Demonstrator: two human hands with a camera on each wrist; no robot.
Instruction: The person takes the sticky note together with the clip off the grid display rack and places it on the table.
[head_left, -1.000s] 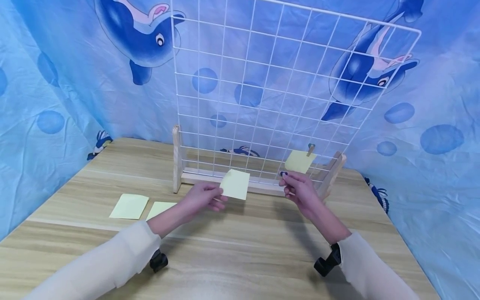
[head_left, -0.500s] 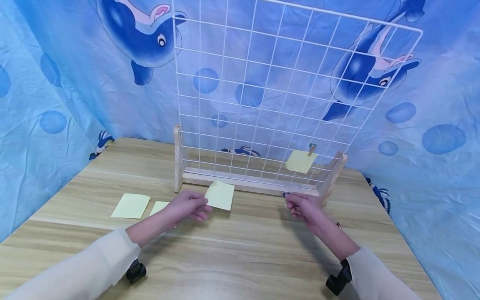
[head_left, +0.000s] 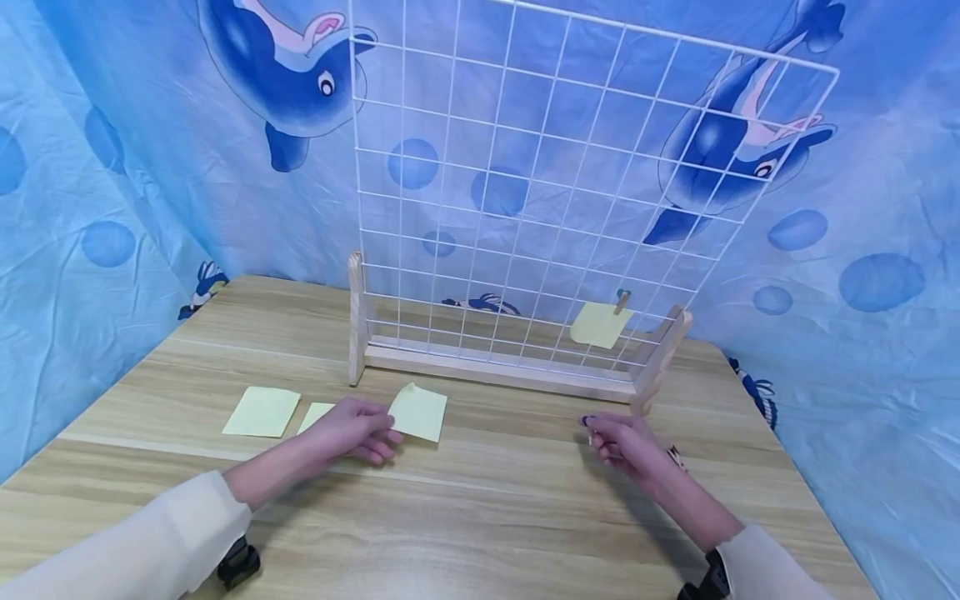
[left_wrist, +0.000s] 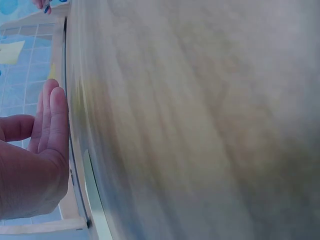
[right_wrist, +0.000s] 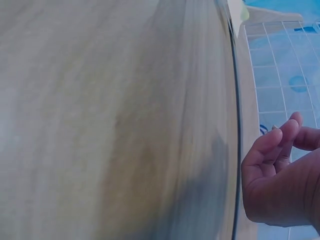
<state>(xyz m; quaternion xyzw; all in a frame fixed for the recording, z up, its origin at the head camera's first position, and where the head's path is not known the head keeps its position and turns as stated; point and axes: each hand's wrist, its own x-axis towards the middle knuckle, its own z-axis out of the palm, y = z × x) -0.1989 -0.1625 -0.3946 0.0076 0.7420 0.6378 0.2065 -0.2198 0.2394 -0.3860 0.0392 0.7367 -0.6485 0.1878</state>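
While the L hand [head_left: 348,432] pinches a pale-yellow held note [head_left: 422,413] by its near-L edge, the R hand [head_left: 628,443] has a small dark item [head_left: 588,421] pinched at its fingertips; too small to ID for sure. Held note is tilted, in front of the rack's wooden base [head_left: 495,368], approx. mid-table; can't tell if its lower edge touches the wood-grain table [head_left: 480,525]. L thumb + index do the gripping, other fingers extended below, per L wrist cam. R hand well apart from L, out front of the base's R end, fingers bent.

Two more pale-yellow notes on table, L side: flat note [head_left: 262,412] fully visible, half-hidden note [head_left: 312,415] just beside it, partly behind L hand/forearm. Near R wrist, a small object [head_left: 677,457] on table, partly blocked by the arm, ID unclear.

White wire grid [head_left: 678,37] stands upright-ish in the wooden base. Hung note [head_left: 597,326] low on its R side, held at upper-R corner by a wooden clip [head_left: 622,302] w/ green bit on top. Bkgd = blue cloth [head_left: 892,400] w/ dolphin prints. White sleeves both arms; black wrist device [head_left: 238,563] on L, another on R, partly cut off by frame.
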